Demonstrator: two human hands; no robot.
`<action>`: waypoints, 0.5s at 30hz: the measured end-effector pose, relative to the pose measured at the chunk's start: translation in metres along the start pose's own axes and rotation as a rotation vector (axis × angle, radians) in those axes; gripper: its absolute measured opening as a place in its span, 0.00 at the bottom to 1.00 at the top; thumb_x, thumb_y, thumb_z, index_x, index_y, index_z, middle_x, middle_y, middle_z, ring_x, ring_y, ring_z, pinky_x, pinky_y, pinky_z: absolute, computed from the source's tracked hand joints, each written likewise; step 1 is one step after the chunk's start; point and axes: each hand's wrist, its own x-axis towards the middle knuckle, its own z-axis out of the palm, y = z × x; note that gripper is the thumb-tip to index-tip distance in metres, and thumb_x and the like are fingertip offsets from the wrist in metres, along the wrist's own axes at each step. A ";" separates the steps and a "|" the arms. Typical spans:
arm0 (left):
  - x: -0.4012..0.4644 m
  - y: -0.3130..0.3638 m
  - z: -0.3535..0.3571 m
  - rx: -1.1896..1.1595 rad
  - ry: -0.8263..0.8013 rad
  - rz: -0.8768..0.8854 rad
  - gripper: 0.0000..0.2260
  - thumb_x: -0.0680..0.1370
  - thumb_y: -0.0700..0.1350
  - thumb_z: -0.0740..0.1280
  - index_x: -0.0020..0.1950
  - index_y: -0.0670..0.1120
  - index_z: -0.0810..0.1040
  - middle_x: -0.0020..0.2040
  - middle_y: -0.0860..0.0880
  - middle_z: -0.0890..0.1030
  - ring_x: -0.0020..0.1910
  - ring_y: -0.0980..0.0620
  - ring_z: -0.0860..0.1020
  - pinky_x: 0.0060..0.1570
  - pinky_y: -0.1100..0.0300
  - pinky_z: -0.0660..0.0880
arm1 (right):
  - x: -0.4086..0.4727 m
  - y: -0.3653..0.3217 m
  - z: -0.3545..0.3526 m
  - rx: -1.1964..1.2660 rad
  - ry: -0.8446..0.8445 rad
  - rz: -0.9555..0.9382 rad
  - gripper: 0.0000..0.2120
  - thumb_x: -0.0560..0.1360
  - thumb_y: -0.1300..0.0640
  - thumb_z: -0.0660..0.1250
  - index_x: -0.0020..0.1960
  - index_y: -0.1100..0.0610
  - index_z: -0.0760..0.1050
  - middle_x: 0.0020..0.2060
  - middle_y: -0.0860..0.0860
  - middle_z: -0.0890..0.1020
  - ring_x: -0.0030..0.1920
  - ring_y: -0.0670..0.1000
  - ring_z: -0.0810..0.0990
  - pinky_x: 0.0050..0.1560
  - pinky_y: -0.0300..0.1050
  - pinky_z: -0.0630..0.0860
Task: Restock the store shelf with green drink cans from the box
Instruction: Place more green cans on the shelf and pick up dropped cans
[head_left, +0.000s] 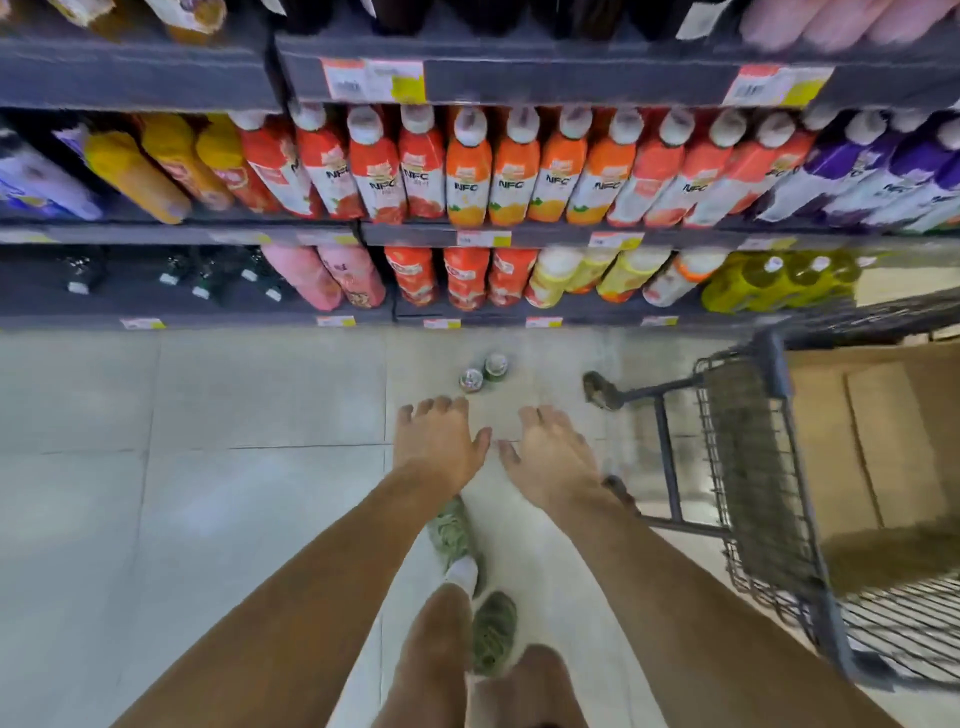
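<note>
**Asker:** So, what are the hands doing, and where are the green cans?

**Describer:** Both bare arms are reaching forward and down over a pale tiled floor (208, 467). The left hand (439, 441) is spreading its fingers, palm down, gripping nothing. The right hand (556, 457) is lying the same way just beside it, fingers loosely apart, also carrying nothing. The two thumbs are nearly meeting but staying apart.

**Asker:** And the cans?

**Describer:** Two green drink cans (484, 372) are standing upright on the floor, touching each other, just beyond the fingertips and close to the foot of the store shelf (519, 83). Neither hand is touching them.

**Asker:** Where is the box?

**Describer:** A brown cardboard box (878, 431) is sitting inside a wire shopping cart (753, 467) at the right, near the right forearm. I cannot tell what it is holding.

**Asker:** What is filling the shelf?

**Describer:** Rows of juice bottles (514, 171) are leaning forward: orange and red ones in the middle tier, yellow and purple ones at the sides, pink, red and pale yellow ones on the lowest tier. Price tags are lining the shelf edges. Below the arms, green shoes (493, 631) and bare legs are showing.
</note>
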 end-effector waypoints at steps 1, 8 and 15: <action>0.017 -0.003 0.015 -0.001 -0.021 -0.005 0.22 0.80 0.60 0.55 0.66 0.47 0.71 0.63 0.47 0.76 0.64 0.46 0.72 0.64 0.50 0.65 | 0.016 0.006 0.015 0.015 0.011 0.021 0.23 0.80 0.46 0.58 0.70 0.58 0.66 0.64 0.55 0.72 0.66 0.56 0.69 0.61 0.51 0.69; 0.126 -0.015 0.120 0.094 -0.104 0.035 0.22 0.80 0.58 0.55 0.67 0.45 0.70 0.62 0.45 0.76 0.62 0.45 0.73 0.61 0.49 0.66 | 0.145 0.051 0.131 0.061 -0.089 0.037 0.22 0.79 0.45 0.58 0.68 0.58 0.67 0.62 0.57 0.73 0.63 0.58 0.72 0.60 0.54 0.71; 0.246 -0.024 0.239 0.131 -0.113 0.085 0.22 0.80 0.59 0.55 0.68 0.46 0.68 0.64 0.46 0.74 0.64 0.45 0.71 0.63 0.48 0.64 | 0.274 0.100 0.224 -0.096 -0.084 -0.088 0.22 0.79 0.47 0.59 0.67 0.58 0.69 0.61 0.57 0.74 0.63 0.58 0.72 0.59 0.53 0.70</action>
